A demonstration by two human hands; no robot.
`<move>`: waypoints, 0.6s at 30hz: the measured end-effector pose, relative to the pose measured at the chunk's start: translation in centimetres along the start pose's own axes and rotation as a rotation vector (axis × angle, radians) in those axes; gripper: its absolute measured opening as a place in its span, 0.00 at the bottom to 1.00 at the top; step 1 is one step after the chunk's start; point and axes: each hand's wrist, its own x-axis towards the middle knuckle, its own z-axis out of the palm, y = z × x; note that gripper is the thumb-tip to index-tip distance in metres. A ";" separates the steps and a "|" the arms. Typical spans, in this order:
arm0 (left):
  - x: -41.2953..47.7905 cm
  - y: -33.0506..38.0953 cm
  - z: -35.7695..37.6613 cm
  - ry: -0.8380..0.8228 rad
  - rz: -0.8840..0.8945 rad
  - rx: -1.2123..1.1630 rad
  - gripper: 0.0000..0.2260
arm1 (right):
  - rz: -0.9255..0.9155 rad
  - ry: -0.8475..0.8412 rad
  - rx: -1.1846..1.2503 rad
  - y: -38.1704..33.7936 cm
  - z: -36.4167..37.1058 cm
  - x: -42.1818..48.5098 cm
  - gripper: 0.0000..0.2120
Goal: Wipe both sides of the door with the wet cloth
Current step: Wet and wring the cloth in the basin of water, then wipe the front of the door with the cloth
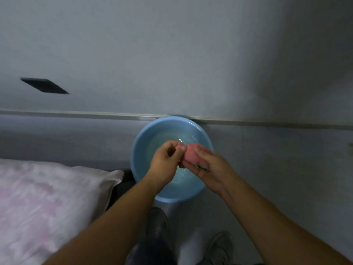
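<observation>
The cloth (189,156), pink and bunched into a thick wad, is held over the middle of the blue basin (138,150), above the water, between both hands. The left hand (165,160) pinches the wad's left end, thumb and curled fingers closed on it. The right hand (211,169) wraps the right and lower part of the wad, with the thumb laid across its top and the fingers curled under it. A pale greenish patch shows at the wad's lower end, against the right palm. Both bare forearms reach in from the near side of the basin and meet over it.

The basin is round, stands on the floor and holds shallow clear water (162,139) with small glints on it near the far wall of the bowl. Its far rim touches a pale strip (76,113) that runs along the foot of a grey surface (191,64) rising behind it. I cannot tell whether that surface is the door or a wall. High to the left of the basin, a dark flat rectangle (44,86) sits on that surface.

Left of the basin and nearer lies a pillow (47,197), pale with faint pink marks. On the near side of the basin stand two shoes: a dark shoe (157,224) just before its rim and a grey shoe (220,247) further right.
</observation>
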 end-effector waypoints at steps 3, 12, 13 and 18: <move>-3.1 3.5 -0.7 -0.037 -0.001 0.032 0.03 | 0.021 0.008 0.079 -1.0 2.3 -4.2 0.15; -11.3 15.9 -2.8 -0.131 -0.002 0.285 0.02 | -0.206 0.229 -0.133 -6.2 8.2 -19.0 0.11; -12.1 17.5 -2.9 -0.148 0.008 0.311 0.03 | -0.239 0.237 -0.145 -7.0 8.4 -20.6 0.10; -15.8 26.0 -0.5 -0.274 0.141 0.478 0.02 | -0.460 0.320 -0.156 -11.1 8.5 -30.1 0.11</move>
